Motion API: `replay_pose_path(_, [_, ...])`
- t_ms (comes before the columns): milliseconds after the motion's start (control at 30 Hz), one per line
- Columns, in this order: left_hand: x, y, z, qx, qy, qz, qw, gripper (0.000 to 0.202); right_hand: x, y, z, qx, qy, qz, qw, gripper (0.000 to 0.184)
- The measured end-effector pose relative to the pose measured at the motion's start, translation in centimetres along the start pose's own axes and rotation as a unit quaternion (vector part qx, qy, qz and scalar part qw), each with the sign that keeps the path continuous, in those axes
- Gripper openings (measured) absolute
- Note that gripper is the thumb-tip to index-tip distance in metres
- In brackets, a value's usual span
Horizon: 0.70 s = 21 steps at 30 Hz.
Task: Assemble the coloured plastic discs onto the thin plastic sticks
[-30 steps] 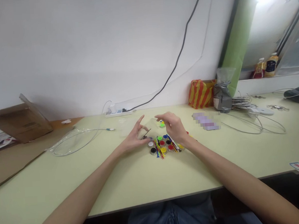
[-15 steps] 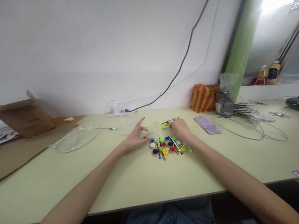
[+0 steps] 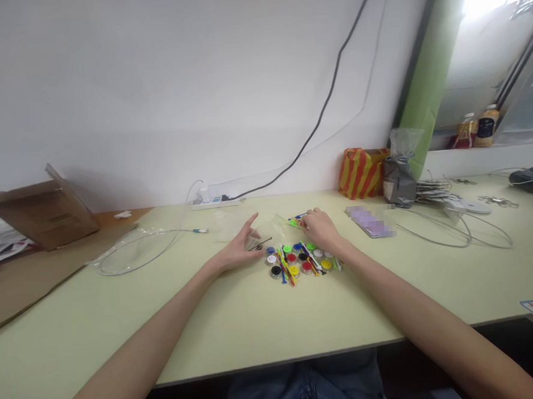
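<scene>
My left hand has its index finger raised and its other fingers curled around one end of a thin dark stick. Over small coloured pieces, my right hand bends its fingers down in a pinch; what lies between the fingertips is hidden. A clear plastic bag spreads between the two hands. Nearer to me, several round coloured caps on clear bases, among them a red one and a black one, lie in rows. Thin coloured plastic sticks lie among them.
A phone lies right of my right hand. Behind it stand a striped bag and a grey bag. A looped cable, a cardboard box and a power strip are to the left and back.
My left hand has shifted only slightly, and the dark stick in it has tilted a little. The green piece by my right fingertips has moved slightly. The camera view has shifted a bit.
</scene>
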<state>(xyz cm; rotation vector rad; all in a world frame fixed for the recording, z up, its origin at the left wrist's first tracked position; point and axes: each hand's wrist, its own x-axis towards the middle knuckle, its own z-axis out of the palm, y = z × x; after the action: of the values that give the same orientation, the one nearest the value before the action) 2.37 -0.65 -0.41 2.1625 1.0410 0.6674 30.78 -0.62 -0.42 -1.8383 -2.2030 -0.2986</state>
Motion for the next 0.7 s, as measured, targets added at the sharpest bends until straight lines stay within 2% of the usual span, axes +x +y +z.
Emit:
replay_pose_path(67, [0.1, -0.2, -0.1, -0.005, 0.005, -0.002, 1.000, 0.107, -0.3, 0.2, -0.8, 0.026, 0.041, -0.003, 0.999, 0.019])
replay_pose_path(133, [0.1, -0.5, -0.1, -0.016, 0.013, -0.002, 1.000, 0.107, -0.7, 0.4, -1.7, 0.066, 0.107, -0.008, 0.992, 0.019])
replay_pose_path(233, [0.2, -0.9, -0.3, -0.039, 0.021, -0.002, 0.999, 0.107, -1.5, 0.7, -2.8, 0.125, 0.216, -0.023, 0.968, 0.020])
replay_pose_path(333, [0.3, -1.1, -0.4, -0.059, 0.020, -0.006, 0.998, 0.107, -2.0, 0.6, -3.5, 0.171, 0.282, -0.053, 0.943, 0.018])
replay_pose_path(567, [0.4, -1.3, -0.4, -0.083, 0.029, -0.018, 0.996, 0.106, -2.8, -0.9, -4.0, 0.272, 0.342, -0.122, 0.891, 0.019])
replay_pose_path(700, [0.3, -0.9, -0.3, -0.074, 0.019, -0.008, 0.997, 0.109, -3.3, -2.5, -3.8, 0.311, 0.321, -0.129, 0.885, 0.022])
